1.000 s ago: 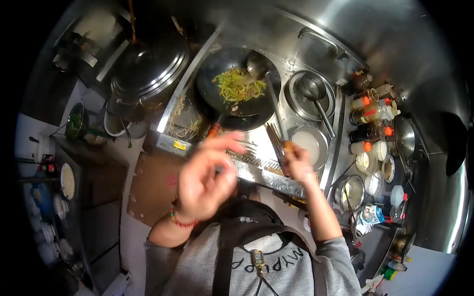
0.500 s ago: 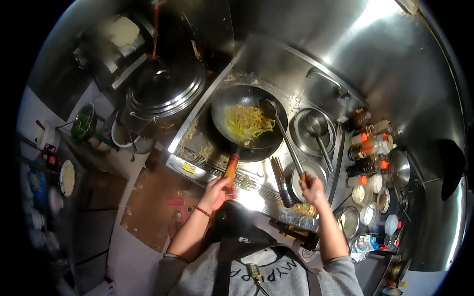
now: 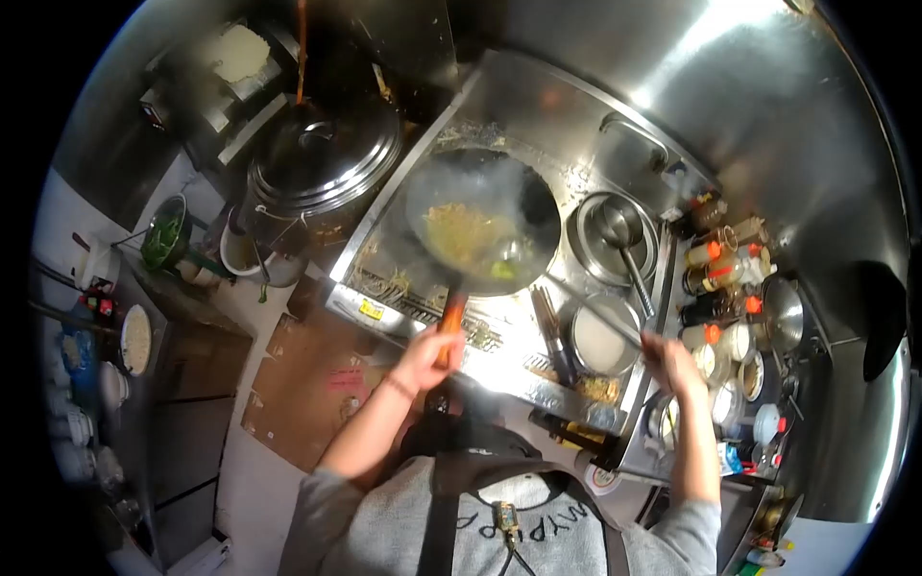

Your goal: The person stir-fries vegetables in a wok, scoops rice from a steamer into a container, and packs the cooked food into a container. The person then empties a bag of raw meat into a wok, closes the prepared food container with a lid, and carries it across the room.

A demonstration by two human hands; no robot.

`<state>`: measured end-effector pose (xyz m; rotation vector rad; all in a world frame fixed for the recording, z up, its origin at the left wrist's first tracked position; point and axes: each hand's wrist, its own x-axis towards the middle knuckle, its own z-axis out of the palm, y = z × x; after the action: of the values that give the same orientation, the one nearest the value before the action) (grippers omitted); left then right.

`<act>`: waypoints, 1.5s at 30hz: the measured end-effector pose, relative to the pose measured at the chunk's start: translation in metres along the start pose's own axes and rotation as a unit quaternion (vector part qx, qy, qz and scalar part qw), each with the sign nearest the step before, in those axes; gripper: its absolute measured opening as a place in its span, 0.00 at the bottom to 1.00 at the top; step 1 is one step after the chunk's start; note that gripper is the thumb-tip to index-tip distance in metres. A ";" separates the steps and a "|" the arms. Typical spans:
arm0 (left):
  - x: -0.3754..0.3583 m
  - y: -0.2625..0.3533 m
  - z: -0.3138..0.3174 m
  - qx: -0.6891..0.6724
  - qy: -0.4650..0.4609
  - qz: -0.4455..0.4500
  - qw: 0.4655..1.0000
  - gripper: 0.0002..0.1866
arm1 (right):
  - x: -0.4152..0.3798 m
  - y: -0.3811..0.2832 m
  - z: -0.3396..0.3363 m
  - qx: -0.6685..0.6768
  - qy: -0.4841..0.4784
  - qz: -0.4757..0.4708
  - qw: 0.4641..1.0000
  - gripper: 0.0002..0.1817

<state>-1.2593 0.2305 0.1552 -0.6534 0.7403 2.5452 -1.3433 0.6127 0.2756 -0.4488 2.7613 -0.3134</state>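
My left hand [image 3: 429,359] is closed around the wooden handle [image 3: 451,322] of a dark wok [image 3: 536,206]. Shredded yellowish-green food [image 3: 459,230] lies in the wok, partly veiled by steam. My right hand [image 3: 674,363] grips the end of a long-handled ladle [image 3: 600,314], whose head is in the wok's near right part, blurred among the food. Beside the wok on the right, a second ladle [image 3: 617,223] rests in a round metal pot [image 3: 579,245]. Nearer to me is a round container of whitish contents [image 3: 603,338], close to the ladle's shaft.
Several sauce bottles [image 3: 715,278] and small tubs line the right side. A large lidded pot [image 3: 327,158] stands left of the stove [image 3: 394,322]. A dark bundle-like brush [image 3: 552,331] lies on the stove's front edge. A faucet [image 3: 639,130] arches behind the metal pot.
My right hand has moved right and slightly down, and the ladle's head has shifted to the wok's near right part. Steam now rises over the food. My left hand still grips the wok handle.
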 end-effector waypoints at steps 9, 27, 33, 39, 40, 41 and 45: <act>-0.013 -0.037 -0.036 -0.062 -0.029 0.016 0.998 0.10 | -0.002 0.018 0.050 0.253 0.128 -0.052 0.958 0.23; -0.177 -0.141 -0.251 0.333 0.398 0.141 0.843 0.11 | 0.108 -0.190 0.079 -0.144 0.438 -0.347 0.817 0.20; -0.224 -0.251 -0.432 0.271 0.566 0.180 0.758 0.16 | 0.116 -0.390 0.146 0.193 0.246 -0.424 0.850 0.28; -0.364 -0.207 -0.475 0.248 0.738 0.147 0.610 0.13 | 0.056 -0.595 0.220 0.131 0.037 -0.590 0.796 0.31; -0.382 -0.200 -0.483 0.197 0.747 0.191 0.605 0.13 | 0.057 -0.612 0.229 0.108 -0.027 -0.578 0.809 0.30; -0.404 -0.190 -0.492 0.143 0.753 0.235 0.598 0.13 | 0.063 -0.628 0.243 0.063 -0.033 -0.599 0.798 0.31; -0.500 -0.102 -0.474 -0.020 0.776 0.318 0.544 0.13 | 0.077 -0.704 0.301 -0.008 -0.117 -0.580 0.806 0.25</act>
<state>-0.6542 -0.0901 0.0287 -3.2355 1.5358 1.6470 -1.1177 -0.1138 0.1616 -1.9854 1.8961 -0.4417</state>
